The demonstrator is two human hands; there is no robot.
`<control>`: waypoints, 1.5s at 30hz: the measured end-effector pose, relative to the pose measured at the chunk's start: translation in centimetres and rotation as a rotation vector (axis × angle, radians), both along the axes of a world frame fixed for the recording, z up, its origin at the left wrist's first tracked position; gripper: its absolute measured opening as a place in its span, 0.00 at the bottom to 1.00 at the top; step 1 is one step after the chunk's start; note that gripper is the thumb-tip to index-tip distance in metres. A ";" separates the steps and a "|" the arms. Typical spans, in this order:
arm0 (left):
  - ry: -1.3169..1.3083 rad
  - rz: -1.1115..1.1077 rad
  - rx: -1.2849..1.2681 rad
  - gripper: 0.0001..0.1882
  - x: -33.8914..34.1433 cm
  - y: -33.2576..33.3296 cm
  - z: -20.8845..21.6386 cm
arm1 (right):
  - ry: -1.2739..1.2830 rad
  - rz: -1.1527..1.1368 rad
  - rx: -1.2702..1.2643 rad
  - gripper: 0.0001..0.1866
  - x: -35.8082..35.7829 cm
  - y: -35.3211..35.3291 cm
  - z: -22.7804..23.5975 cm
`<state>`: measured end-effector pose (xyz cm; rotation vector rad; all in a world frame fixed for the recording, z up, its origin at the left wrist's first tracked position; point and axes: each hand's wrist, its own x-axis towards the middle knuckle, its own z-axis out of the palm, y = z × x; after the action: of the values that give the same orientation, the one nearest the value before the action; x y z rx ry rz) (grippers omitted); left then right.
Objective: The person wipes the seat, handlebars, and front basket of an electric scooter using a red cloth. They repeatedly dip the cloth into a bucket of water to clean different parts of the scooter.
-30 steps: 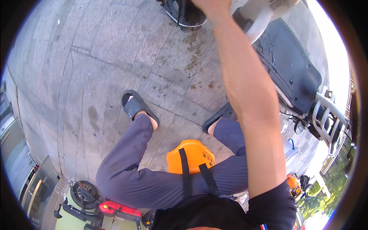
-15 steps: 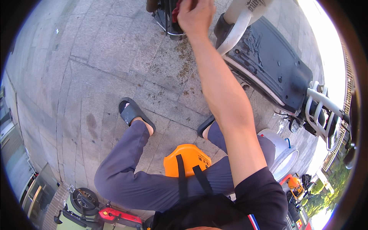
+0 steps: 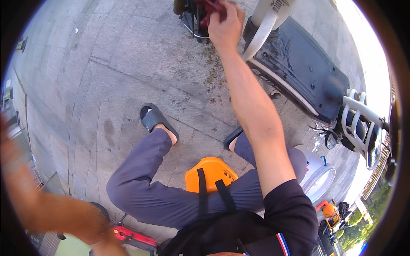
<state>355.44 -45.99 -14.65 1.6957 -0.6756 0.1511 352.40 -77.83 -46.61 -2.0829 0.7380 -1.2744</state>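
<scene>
My right hand point(image 3: 226, 30) is stretched far forward at the top of the head view, its fingers closed on a crumpled dark red cloth point(image 3: 208, 6). The cloth lies against or just over a black vehicle part point(image 3: 200, 30) with a shiny curved rim; the view's top edge cuts it off. Just right of the hand stands a pale scooter body with a white curved bar point(image 3: 261, 37). A blurred arm, seemingly my left arm point(image 3: 64, 213), sweeps across the lower left. Its fingers cannot be made out.
A scooter's dark wet footboard point(image 3: 305, 68) extends to the right. Beside my right thigh stands a white bucket point(image 3: 318, 179). An orange seat point(image 3: 209, 170) with black straps is under me. A red part point(image 3: 134, 237) of a parked vehicle shows behind, lower left.
The blurred arm has come into the lower left. My right hand appears slightly lower and further right, with more of the red cloth showing. The whole view has shifted a little.
</scene>
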 end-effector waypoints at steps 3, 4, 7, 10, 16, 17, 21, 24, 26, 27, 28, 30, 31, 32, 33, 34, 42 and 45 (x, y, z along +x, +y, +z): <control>0.744 0.122 -0.075 0.13 -3.8 0.5 -11.0 | 0.136 0.031 -0.294 0.19 2.2 -0.9 1.8; 0.771 0.016 -0.001 0.14 -4.8 0.9 -13.0 | 0.221 0.041 -0.388 0.23 2.1 -0.7 1.4; 0.733 -0.081 0.098 0.13 -5.4 3.1 -14.7 | 0.368 0.247 -0.516 0.14 -1.7 1.9 -2.4; 0.617 -0.134 0.133 0.13 -4.5 3.9 -13.8 | 0.295 0.238 -0.234 0.13 -5.0 5.8 -7.6; 0.559 -0.127 0.185 0.14 -3.8 4.4 -13.3 | -0.084 -0.318 0.779 0.12 -3.7 6.4 -10.3; 0.556 -0.109 0.179 0.14 -3.6 4.6 -13.3 | -0.175 -0.379 0.797 0.12 -2.9 5.8 -9.9; 0.557 -0.109 0.202 0.13 -3.1 4.3 -12.9 | -0.238 -0.382 0.937 0.13 0.0 6.5 -9.6; 0.535 -0.146 0.226 0.13 -3.2 2.9 -12.9 | -0.080 -0.483 0.736 0.10 0.3 8.1 -10.4; 0.513 -0.176 0.245 0.13 -3.5 1.8 -13.1 | 0.061 -0.378 0.690 0.09 -0.7 8.7 -10.8; 0.529 -0.195 0.253 0.12 -3.7 1.3 -13.2 | 0.085 -0.302 0.603 0.09 -1.4 8.6 -10.8; 0.525 -0.213 0.263 0.12 -3.9 0.9 -13.3 | 0.177 -0.223 0.561 0.09 -2.2 8.3 -10.8; 0.515 -0.231 0.281 0.12 -4.2 0.2 -13.4 | 0.170 -0.222 0.595 0.09 -3.1 6.8 -10.5; 0.510 -0.230 0.291 0.12 -4.3 -0.1 -13.5 | 0.179 -0.241 0.647 0.09 -3.2 5.8 -10.4; 0.492 -0.213 0.319 0.12 -4.3 -0.3 -13.5 | 0.048 -0.284 0.634 0.10 -3.1 4.8 -10.4; 0.503 -0.226 0.306 0.12 -4.3 -0.5 -13.6 | -0.064 -0.347 0.671 0.10 -2.8 4.0 -10.5; 0.508 -0.228 0.318 0.12 -4.3 -0.6 -13.6 | -0.149 -0.249 0.613 0.09 -2.7 3.5 -10.7; 0.492 -0.246 0.360 0.12 -4.2 -1.2 -14.0 | 0.341 -0.169 0.720 0.12 -6.0 9.8 -13.3; 0.498 -0.217 0.374 0.12 -3.9 -0.4 -14.0 | -0.095 -0.169 0.846 0.19 -5.9 9.3 -12.9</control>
<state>351.58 -46.40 -28.63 1.8975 -0.5222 -0.5664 346.51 -68.58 -59.49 -1.2856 1.1737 -0.8959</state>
